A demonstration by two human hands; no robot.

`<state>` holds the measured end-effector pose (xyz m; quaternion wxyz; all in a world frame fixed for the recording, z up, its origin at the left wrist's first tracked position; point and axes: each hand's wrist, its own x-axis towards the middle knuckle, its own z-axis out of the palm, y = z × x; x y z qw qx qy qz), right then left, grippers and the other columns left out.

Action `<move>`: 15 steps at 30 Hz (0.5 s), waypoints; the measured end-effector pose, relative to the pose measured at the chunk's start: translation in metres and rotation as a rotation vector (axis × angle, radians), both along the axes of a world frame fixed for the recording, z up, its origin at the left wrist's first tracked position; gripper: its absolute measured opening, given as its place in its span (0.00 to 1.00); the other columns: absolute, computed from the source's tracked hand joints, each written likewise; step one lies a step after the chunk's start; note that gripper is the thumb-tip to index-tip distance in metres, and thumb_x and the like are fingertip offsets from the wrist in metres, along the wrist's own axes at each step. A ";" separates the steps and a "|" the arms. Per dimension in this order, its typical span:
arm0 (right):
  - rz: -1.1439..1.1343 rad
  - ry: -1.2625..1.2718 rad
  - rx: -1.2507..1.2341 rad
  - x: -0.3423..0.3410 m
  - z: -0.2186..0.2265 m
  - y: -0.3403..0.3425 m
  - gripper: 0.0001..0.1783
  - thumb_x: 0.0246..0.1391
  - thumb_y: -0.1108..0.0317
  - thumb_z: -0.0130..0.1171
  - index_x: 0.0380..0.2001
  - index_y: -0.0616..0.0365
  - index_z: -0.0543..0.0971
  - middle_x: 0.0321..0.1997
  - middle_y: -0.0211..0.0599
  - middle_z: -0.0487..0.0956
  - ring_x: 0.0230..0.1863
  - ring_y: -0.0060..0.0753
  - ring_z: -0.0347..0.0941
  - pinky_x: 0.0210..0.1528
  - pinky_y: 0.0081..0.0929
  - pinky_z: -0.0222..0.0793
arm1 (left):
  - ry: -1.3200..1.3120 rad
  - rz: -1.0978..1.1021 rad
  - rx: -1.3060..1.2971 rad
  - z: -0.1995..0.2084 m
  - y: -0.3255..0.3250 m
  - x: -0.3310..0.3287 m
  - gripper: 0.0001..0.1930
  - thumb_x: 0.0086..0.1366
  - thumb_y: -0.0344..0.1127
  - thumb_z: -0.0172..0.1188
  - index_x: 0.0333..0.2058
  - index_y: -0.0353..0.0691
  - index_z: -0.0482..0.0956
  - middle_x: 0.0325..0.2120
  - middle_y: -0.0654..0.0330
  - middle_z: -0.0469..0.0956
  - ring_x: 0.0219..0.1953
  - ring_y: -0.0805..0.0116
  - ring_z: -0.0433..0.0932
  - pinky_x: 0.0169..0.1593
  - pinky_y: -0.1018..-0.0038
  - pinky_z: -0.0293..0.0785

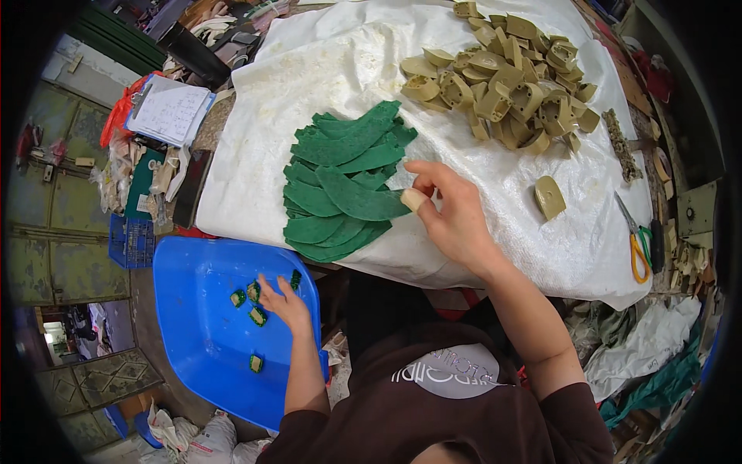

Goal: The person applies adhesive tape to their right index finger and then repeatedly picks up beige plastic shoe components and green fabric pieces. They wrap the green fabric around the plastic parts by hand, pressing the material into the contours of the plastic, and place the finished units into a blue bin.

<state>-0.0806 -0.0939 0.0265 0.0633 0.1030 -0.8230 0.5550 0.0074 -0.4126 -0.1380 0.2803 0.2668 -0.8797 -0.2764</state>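
A pile of curved green felt-like strips (309, 197) lies on the white-covered table. My right hand (452, 216) is at the pile's right side, its thumb pressed on the pointed end of the top green strip (363, 203); the fingers beneath are partly hidden. Over the blue tub (174, 309) is my left hand (286, 305), fingers spread and nothing visibly held. Several small beige pieces wrapped in green, such as this wrapped piece (257, 315), lie in the tub close to that hand. One loose beige plastic piece (549, 198) rests to the right of my right hand.
A heap of beige plastic pieces (510, 85) covers the table's far right. Orange-handled scissors (638, 251) lie at the right edge. On the left are a clipboard with paper (168, 110), a black cylinder (193, 54) and a small blue basket (131, 241).
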 end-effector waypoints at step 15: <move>0.063 -0.030 -0.415 0.074 -0.001 0.109 0.10 0.47 0.77 0.58 0.36 0.62 0.74 0.35 0.36 0.73 0.39 0.27 0.69 0.43 0.25 0.64 | -0.289 -1.013 1.739 0.168 0.223 -0.047 0.20 0.71 0.40 0.42 0.54 0.33 0.67 0.26 0.63 0.72 0.24 0.79 0.69 0.25 0.82 0.64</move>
